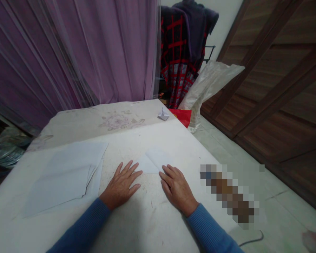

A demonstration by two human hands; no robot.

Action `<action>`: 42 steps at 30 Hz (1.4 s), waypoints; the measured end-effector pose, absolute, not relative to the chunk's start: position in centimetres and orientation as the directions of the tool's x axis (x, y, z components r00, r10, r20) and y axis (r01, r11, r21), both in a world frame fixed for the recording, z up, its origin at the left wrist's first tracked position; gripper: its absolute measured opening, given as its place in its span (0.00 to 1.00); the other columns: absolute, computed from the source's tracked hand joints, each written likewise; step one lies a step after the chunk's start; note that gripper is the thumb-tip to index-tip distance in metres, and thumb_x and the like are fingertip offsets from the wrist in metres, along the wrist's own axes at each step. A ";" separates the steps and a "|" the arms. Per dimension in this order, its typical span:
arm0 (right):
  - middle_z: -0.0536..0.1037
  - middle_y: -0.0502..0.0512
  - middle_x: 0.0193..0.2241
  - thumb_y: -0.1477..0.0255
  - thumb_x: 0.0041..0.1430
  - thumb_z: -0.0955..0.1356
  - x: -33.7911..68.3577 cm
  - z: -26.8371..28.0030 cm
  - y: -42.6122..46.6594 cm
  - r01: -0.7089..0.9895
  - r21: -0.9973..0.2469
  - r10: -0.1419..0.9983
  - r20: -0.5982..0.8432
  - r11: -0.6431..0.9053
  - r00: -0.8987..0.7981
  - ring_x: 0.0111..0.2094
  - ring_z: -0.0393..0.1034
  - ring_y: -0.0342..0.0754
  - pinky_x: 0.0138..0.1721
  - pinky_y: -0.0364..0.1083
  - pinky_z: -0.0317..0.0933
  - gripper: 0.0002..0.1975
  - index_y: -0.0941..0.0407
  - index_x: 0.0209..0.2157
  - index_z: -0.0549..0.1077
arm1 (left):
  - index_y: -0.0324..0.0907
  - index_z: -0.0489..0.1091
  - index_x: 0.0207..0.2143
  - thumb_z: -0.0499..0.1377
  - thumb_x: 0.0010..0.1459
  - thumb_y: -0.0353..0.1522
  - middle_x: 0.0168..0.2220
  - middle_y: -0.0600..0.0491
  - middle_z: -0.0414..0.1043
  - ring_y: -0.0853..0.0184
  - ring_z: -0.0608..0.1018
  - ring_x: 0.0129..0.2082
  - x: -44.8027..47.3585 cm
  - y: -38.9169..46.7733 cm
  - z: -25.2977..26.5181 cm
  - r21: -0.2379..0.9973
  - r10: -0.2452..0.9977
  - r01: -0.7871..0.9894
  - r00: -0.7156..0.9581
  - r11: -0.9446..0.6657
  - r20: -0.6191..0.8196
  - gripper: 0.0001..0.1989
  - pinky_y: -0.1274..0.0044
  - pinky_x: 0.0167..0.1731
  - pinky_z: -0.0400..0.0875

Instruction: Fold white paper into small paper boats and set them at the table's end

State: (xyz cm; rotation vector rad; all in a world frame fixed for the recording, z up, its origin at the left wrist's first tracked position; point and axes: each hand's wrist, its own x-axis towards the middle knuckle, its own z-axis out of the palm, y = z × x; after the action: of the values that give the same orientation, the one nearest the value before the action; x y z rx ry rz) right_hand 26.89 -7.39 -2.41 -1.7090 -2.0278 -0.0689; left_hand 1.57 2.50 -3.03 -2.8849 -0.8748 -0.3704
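A folded piece of white paper lies flat on the table in front of me, with a crease line running across it. My left hand rests palm down at the paper's left corner, its fingers spread and the fingertips touching or very near the edge. On the other side my right hand lies flat, fingers stretched out, its fingertips on the paper's right part. Part of that side is hidden under the fingers. To the left is a stack of white sheets. A small folded paper shape stands near the table's far right corner.
The white tabletop has a flower-patterned cover at its far end. A blurred-out item is at the right edge. Beyond are a purple curtain, a plastic bag, a red bag and wooden doors.
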 end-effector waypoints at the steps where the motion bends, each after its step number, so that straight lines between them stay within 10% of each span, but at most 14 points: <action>1: 0.73 0.61 0.54 0.76 0.61 0.65 26.9 -2.4 -7.4 0.940 -0.264 0.915 0.391 0.215 -0.100 0.58 0.64 0.59 0.57 0.62 0.60 0.15 0.55 0.49 0.75 | 0.51 0.63 0.60 0.50 0.66 0.43 0.65 0.52 0.59 0.59 0.57 0.67 1.4 2.5 -3.0 -0.031 0.541 0.567 0.800 -0.823 0.260 0.22 0.58 0.65 0.44; 33: 0.75 0.60 0.53 0.76 0.61 0.65 26.7 -2.5 -7.4 0.946 -0.248 0.895 0.438 0.210 -0.083 0.56 0.65 0.58 0.56 0.60 0.59 0.14 0.55 0.47 0.76 | 0.44 0.69 0.55 0.51 0.66 0.40 0.57 0.51 0.71 0.59 0.70 0.59 4.3 -0.8 -3.5 0.061 0.608 0.659 0.650 -0.750 0.456 0.19 0.61 0.64 0.53; 42: 0.78 0.57 0.42 0.78 0.60 0.65 20.9 -1.5 -6.2 0.871 -0.361 0.875 0.462 0.334 -0.144 0.42 0.70 0.51 0.47 0.49 0.65 0.11 0.56 0.43 0.74 | 0.42 0.67 0.56 0.50 0.66 0.35 0.57 0.50 0.71 0.59 0.70 0.58 3.9 -0.4 -4.3 0.003 0.570 0.648 0.667 -0.761 0.480 0.19 0.62 0.62 0.56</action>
State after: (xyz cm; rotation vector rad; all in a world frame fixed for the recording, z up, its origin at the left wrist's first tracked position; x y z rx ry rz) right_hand 20.91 -6.22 -1.50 -1.5255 -1.9995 0.0091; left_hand 3.88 -0.43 -4.33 -2.7117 -0.9992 -0.6951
